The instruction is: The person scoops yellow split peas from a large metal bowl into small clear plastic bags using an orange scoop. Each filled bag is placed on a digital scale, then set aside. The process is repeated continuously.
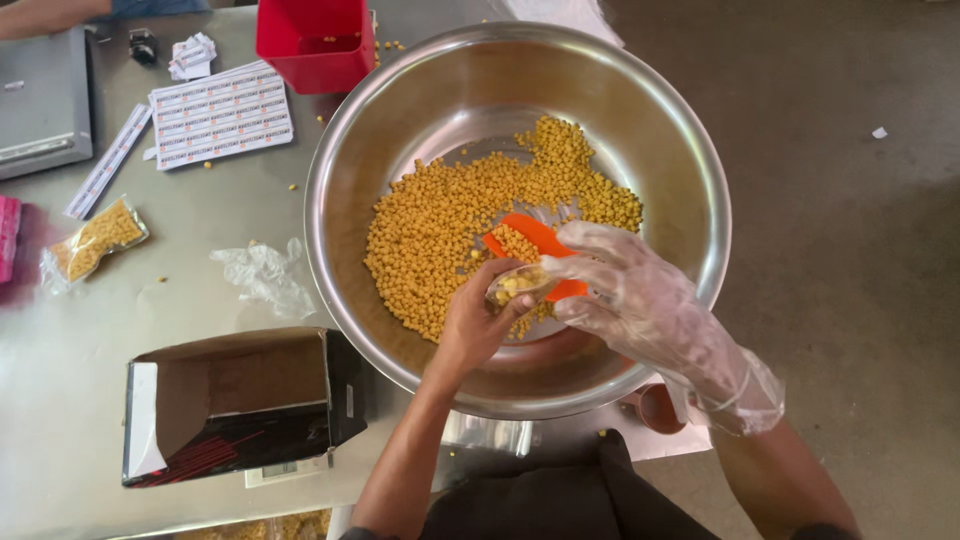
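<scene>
The small clear plastic pouch [517, 284] is mostly hidden inside the bare left hand [477, 322], which grips it closed-fisted near the centre of the frame; only its mouth, showing a few yellow pieces, can be made out. Touching that mouth is the orange plastic scoop [535, 248], whose handle disappears under the right hand [632, 295]; this hand wears a thin transparent glove and is clasped around the scoop. Both sit over the large round stainless-steel bowl [345, 215], where the heap of small yellow fried balls [450, 225] lies toward 10 o'clock of the hands. Both forearms are cut off at the lower edge.

At 8 o'clock an open cardboard box with a black side [235, 405] rests on something that looks like a scale (only a corner shows). At 9 o'clock lie a crumpled clear plastic scrap [265, 275] and a sealed clear packet of yellow snack [95, 240]. At 11 o'clock sit white label sheets [220, 115] and a red plastic tub [315, 40], cropped at the top. Everything stands on a grey metal worktable [60, 360]; a dull grey-brown floor [850, 220] fills the 3 o'clock side.
</scene>
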